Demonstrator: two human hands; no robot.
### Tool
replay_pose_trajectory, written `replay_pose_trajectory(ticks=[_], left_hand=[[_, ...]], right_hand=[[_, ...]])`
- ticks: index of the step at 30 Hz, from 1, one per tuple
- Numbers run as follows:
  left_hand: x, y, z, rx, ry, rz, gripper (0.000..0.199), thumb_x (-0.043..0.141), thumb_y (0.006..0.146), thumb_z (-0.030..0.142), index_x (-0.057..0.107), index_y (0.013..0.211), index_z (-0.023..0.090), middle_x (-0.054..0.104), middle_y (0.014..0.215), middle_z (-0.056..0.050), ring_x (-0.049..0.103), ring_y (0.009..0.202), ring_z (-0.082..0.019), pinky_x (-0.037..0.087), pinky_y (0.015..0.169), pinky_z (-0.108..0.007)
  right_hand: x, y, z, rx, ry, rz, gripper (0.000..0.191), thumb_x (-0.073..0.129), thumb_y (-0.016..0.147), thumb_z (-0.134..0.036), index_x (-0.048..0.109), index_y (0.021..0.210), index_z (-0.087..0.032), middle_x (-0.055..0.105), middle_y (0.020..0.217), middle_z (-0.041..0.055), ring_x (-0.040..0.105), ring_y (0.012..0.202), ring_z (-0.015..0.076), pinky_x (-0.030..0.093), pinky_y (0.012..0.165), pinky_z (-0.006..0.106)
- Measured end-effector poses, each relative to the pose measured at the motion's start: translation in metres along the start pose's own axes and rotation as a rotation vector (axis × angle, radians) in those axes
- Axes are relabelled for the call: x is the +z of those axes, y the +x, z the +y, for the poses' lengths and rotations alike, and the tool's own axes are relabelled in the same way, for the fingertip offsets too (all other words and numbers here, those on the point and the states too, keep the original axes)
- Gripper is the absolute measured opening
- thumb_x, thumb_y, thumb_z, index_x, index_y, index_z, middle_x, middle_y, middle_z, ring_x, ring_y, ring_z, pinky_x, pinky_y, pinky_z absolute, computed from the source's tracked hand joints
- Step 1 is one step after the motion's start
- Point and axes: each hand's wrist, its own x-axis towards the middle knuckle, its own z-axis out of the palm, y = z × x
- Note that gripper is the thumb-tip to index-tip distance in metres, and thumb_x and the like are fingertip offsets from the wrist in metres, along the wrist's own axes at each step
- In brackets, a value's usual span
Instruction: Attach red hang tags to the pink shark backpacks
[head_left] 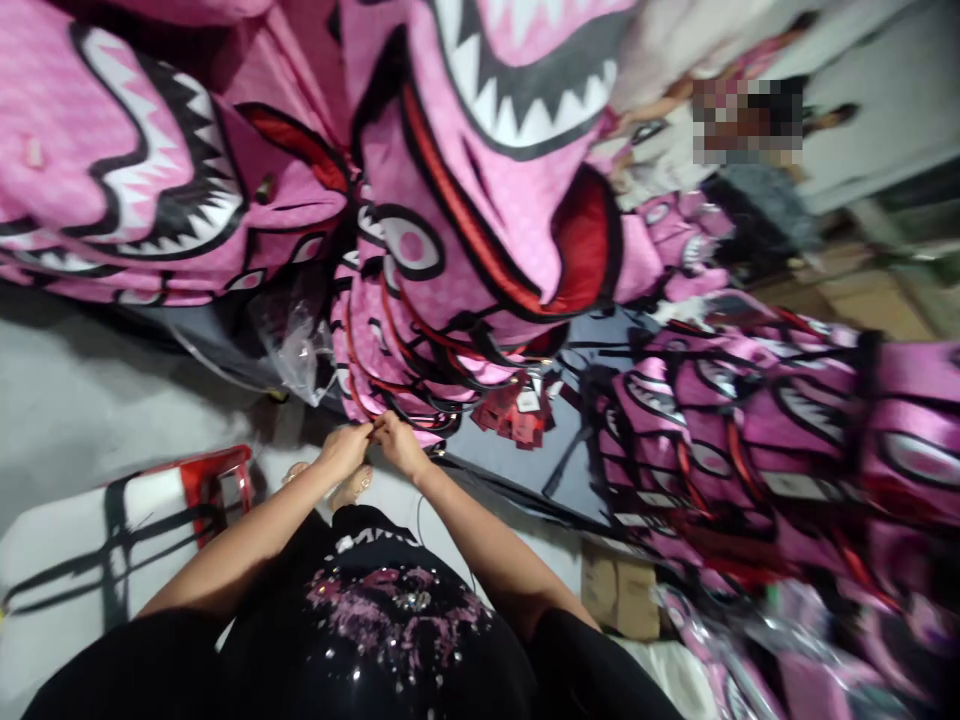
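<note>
My left hand (345,450) and my right hand (401,447) meet in front of my body, fingertips pinched close together. They are at the lower edge of a stack of pink shark-print bags (409,245) with black edging and red trim. Whatever sits between the fingers is too small and blurred to make out. Just right of the stack, a bunch of red tags (517,415) lies on the dark grey table (480,455), with a white tag among them.
More pink bags are piled at the left (60,170) and right (795,420). Clear plastic (300,345) hangs by the table edge. A red-and-white stool (157,500) stands at left, a cardboard box (619,590) on the floor at right. Other people (757,190) are at the back right.
</note>
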Motion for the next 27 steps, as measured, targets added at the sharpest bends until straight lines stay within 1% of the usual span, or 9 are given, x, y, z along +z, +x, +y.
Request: replay_pose_trajectory(ticks=[2,4,7,11,14,18,21,23,27], left_hand=[[-0.003,0.002,0.003,0.026,0.055,0.009,0.026,0.04,0.099,0.026,0.064,0.107,0.019,0.07,0.102,-0.008,0.067,0.094,-0.022,0.049,0.082,-0.035],[-0.006,0.004,0.006,0.035,0.108,0.044,0.029,0.036,0.098,0.023,0.063,0.109,0.02,0.07,0.106,-0.009,0.068,0.095,-0.024,0.046,0.079,-0.034],[-0.009,0.004,0.01,0.052,0.166,0.055,0.028,0.039,0.096,0.022,0.06,0.115,0.022,0.071,0.108,-0.009,0.068,0.096,-0.024,0.044,0.075,-0.031],[-0.012,0.005,0.014,0.044,0.233,0.028,0.026,0.038,0.096,0.023,0.062,0.106,0.023,0.073,0.099,-0.007,0.07,0.091,-0.024,0.042,0.071,-0.029],[-0.013,0.007,0.017,0.032,0.271,0.047,0.024,0.038,0.096,0.024,0.059,0.109,0.022,0.072,0.104,-0.008,0.07,0.092,-0.024,0.042,0.071,-0.03],[-0.013,0.01,0.017,0.062,0.3,-0.004,0.024,0.039,0.097,0.023,0.058,0.111,0.025,0.074,0.101,-0.004,0.07,0.094,-0.02,0.041,0.071,-0.027],[-0.014,0.012,0.017,0.039,0.329,0.016,0.024,0.037,0.097,0.024,0.058,0.108,0.023,0.073,0.102,-0.007,0.069,0.094,-0.022,0.041,0.071,-0.028],[-0.016,0.013,0.017,0.039,0.333,0.018,0.023,0.038,0.096,0.023,0.056,0.111,0.022,0.072,0.104,-0.008,0.069,0.094,-0.022,0.04,0.07,-0.028],[-0.021,0.014,0.018,0.064,0.324,-0.034,0.023,0.039,0.097,0.024,0.059,0.108,0.025,0.074,0.1,-0.005,0.07,0.093,-0.021,0.039,0.069,-0.026]], right_hand=[[-0.001,0.002,-0.001,0.003,-0.023,0.007,0.017,0.048,0.082,-0.01,0.05,0.094,-0.022,0.065,0.079,-0.0014,0.063,0.077,0.0137,0.047,0.074,0.022],[-0.004,0.004,-0.002,0.006,-0.047,0.018,0.018,0.049,0.082,-0.009,0.051,0.095,-0.021,0.065,0.08,-0.0008,0.063,0.076,0.0139,0.046,0.072,0.022],[-0.008,0.003,-0.005,0.002,-0.074,0.027,0.02,0.05,0.082,-0.009,0.052,0.098,-0.021,0.065,0.082,-0.0002,0.062,0.075,0.0144,0.043,0.068,0.021],[-0.011,0.0,-0.004,-0.011,-0.101,0.034,0.021,0.052,0.082,-0.01,0.054,0.099,-0.021,0.065,0.081,-0.0001,0.061,0.076,0.0154,0.04,0.067,0.022],[-0.011,0.0,-0.002,-0.014,-0.101,0.039,0.023,0.053,0.082,-0.011,0.054,0.102,-0.021,0.065,0.082,0.0002,0.062,0.077,0.0157,0.039,0.068,0.022],[-0.011,0.0,-0.001,-0.007,-0.093,0.04,0.025,0.051,0.083,-0.01,0.054,0.105,-0.021,0.066,0.084,0.0009,0.062,0.078,0.0159,0.038,0.066,0.022],[-0.012,-0.001,-0.003,-0.005,-0.098,0.051,0.025,0.051,0.083,-0.01,0.054,0.106,-0.021,0.067,0.087,0.0014,0.063,0.081,0.0164,0.038,0.067,0.022],[-0.012,0.0,-0.004,-0.003,-0.102,0.057,0.025,0.05,0.084,-0.011,0.054,0.107,-0.021,0.067,0.087,0.0015,0.063,0.081,0.0162,0.037,0.067,0.022],[-0.01,0.003,-0.002,0.006,-0.121,0.057,0.026,0.054,0.083,-0.012,0.054,0.107,-0.021,0.067,0.084,0.0011,0.063,0.08,0.0169,0.036,0.066,0.022]])
